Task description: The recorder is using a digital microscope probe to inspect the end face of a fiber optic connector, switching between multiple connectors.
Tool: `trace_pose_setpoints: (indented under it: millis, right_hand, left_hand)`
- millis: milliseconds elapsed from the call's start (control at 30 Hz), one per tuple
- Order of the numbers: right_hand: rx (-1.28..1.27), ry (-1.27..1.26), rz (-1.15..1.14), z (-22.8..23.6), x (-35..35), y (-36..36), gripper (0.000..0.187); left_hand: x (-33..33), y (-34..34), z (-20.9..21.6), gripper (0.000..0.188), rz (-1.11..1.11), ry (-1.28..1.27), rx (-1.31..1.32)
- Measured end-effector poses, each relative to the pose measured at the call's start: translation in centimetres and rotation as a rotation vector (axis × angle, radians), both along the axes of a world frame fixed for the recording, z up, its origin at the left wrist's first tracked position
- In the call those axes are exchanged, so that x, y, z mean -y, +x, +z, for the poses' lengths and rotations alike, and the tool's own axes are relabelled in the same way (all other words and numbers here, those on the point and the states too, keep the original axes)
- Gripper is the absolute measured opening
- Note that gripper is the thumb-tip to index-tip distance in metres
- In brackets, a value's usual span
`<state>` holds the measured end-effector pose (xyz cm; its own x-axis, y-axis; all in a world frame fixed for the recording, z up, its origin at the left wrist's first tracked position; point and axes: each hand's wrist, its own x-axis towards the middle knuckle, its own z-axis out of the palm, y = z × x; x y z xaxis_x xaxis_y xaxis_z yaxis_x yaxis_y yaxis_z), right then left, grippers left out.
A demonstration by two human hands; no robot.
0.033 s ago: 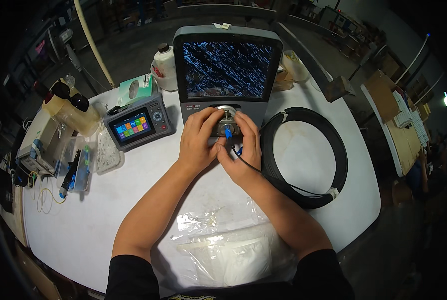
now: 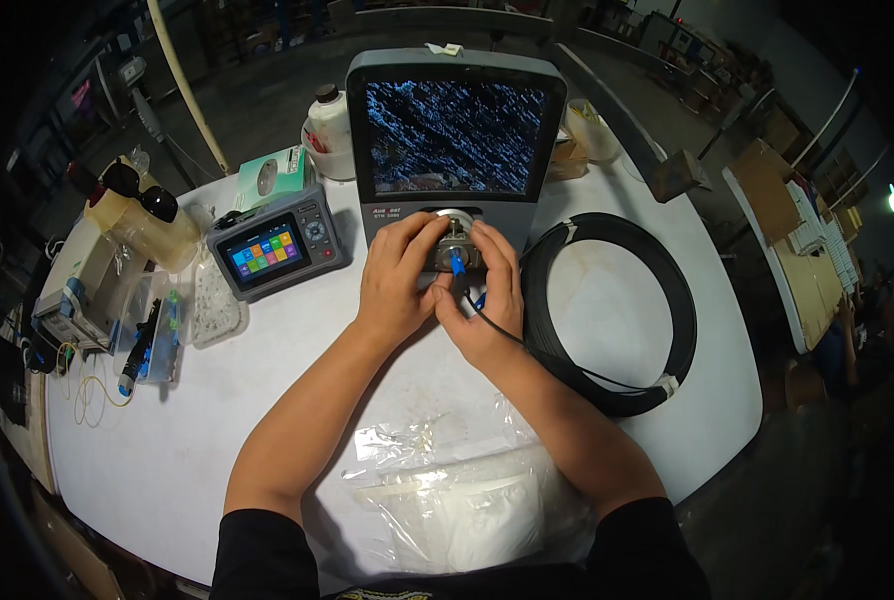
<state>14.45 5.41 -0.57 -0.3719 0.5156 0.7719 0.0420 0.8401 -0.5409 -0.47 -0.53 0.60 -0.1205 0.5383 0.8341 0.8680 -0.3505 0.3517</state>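
Observation:
In front of a grey inspection microscope (image 2: 457,73) with a large screen, both of my hands are wrapped round its metal connector holder (image 2: 454,252). My left hand (image 2: 399,275) grips the left side, fingertips at the top. My right hand (image 2: 489,295) closes on the right side, its thumb near my left thumb. A blue fibre connector (image 2: 458,264) sits in the front of the holder. From it a black cable (image 2: 493,326) runs across my right hand toward a black cable coil (image 2: 682,300). Blue-white speckled streaks fill the screen (image 2: 452,135). My fingers partly hide the holder.
To the left stand a handheld tester (image 2: 277,245) with a colour screen, a green box (image 2: 270,177), a white bottle (image 2: 329,122) and a clear tray (image 2: 152,330). Sunglasses (image 2: 142,192) rest at far left. A clear plastic bag (image 2: 467,510) lies between my forearms.

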Motion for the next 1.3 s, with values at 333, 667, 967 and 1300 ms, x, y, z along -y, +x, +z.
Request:
trace_pose_setpoints:
  millis: [333,667,967,1300]
  right_hand:
    - [0.001,-0.064,0.022,-0.3,-0.1,0.0,0.078]
    - [-0.014,-0.050,0.033,-0.2,-0.2,0.0,0.078]
    - [0.013,0.055,0.003,0.3,0.0,0.0,0.074]
    - [0.039,0.159,0.012,0.9,-0.2,0.1,0.077]
  left_hand:
    - [-0.1,-0.3,0.1,0.072,-0.007,-0.025,0.005]
    - [-0.2,-0.2,0.0,0.074,-0.007,-0.008,0.006]
    - [-0.4,0.0,-0.2,0.071,0.007,0.014,0.003]
    - [-0.4,-0.1,-0.3,0.074,0.007,0.027,-0.021]
